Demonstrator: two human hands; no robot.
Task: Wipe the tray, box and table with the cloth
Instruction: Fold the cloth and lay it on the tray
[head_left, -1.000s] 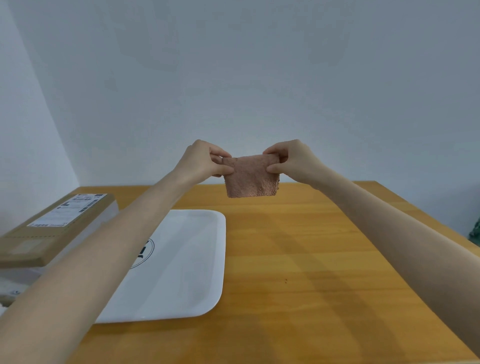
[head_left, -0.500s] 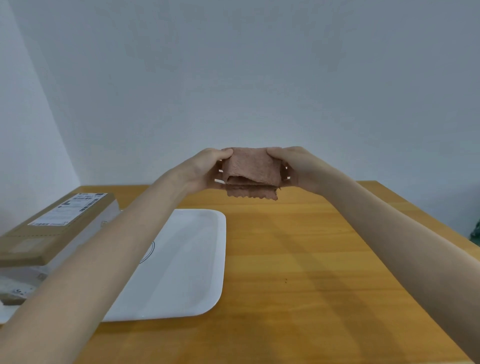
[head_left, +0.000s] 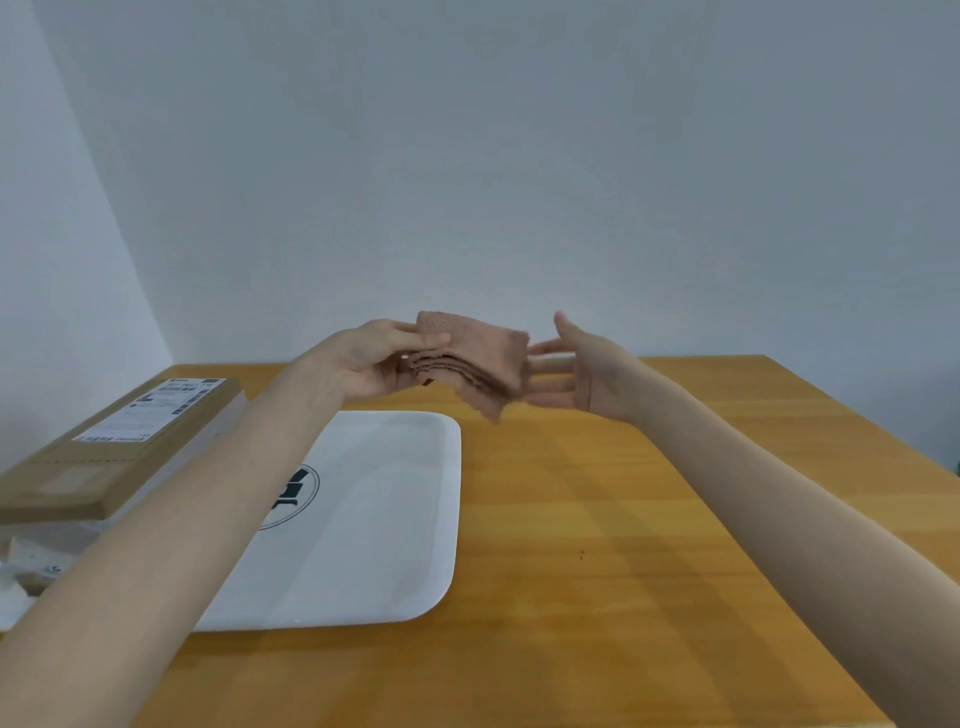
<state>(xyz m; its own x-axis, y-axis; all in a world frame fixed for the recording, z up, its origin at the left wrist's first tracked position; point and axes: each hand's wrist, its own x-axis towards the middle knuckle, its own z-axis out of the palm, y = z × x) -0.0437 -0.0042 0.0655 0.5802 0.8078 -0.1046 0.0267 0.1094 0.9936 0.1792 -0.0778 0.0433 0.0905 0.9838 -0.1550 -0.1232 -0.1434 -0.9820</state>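
Observation:
A folded pinkish-brown cloth (head_left: 475, 358) is held in the air above the far part of the wooden table (head_left: 623, 519). My left hand (head_left: 371, 358) pinches its left edge, thumb on top. My right hand (head_left: 582, 371) is just right of the cloth, palm turned toward it and fingers spread, with the fingertips behind the cloth's right edge. A white tray (head_left: 374, 519) with a dark round logo lies on the table below my left forearm. A flat brown cardboard box (head_left: 109, 452) with a white label sits at the left edge.
White packing material (head_left: 31, 561) lies under the box at the near left. Grey walls stand close behind the table and on its left. The table's right edge runs diagonally at the right.
The cloth has been folded down into a smaller stack. My right hand let go of it and opened, while my left hand kept its hold.

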